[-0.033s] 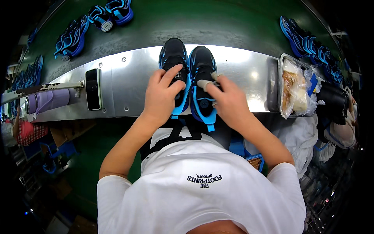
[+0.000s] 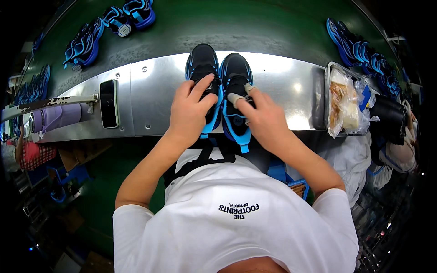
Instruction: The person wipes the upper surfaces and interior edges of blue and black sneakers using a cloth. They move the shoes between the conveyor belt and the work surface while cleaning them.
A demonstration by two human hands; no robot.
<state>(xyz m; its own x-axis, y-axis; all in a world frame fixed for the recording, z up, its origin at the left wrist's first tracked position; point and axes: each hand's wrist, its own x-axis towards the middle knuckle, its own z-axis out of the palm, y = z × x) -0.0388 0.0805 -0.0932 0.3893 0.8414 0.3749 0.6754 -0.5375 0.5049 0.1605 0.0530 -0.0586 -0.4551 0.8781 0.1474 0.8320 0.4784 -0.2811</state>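
Observation:
Two black sneakers with bright blue trim lie side by side, toes pointing away from me, on a metal ledge. My left hand [image 2: 187, 114] is closed on the left sneaker [image 2: 202, 58], its index finger and thumb at the tongue and laces. On the right sneaker [image 2: 236, 69], my right hand [image 2: 267, 117] pinches about the lace area, with pale finger covers on thumb and index finger. The heels, each with a blue pull tab, jut over the ledge's near edge. My other fingers hide the sneakers' outer sides.
The metal ledge [image 2: 157, 98] borders a green belt [image 2: 218, 22] carrying more sneakers [image 2: 85, 42] at left and right. A phone [image 2: 109, 103], a purple bottle [image 2: 61, 117] and a metal bar [image 2: 50, 103] are on the left. A tray [image 2: 328, 98] of bagged items stands right.
My right hand has shifted slightly left and inward over the right sneaker, whose heel has moved a little left. The left hand stays nearly still.

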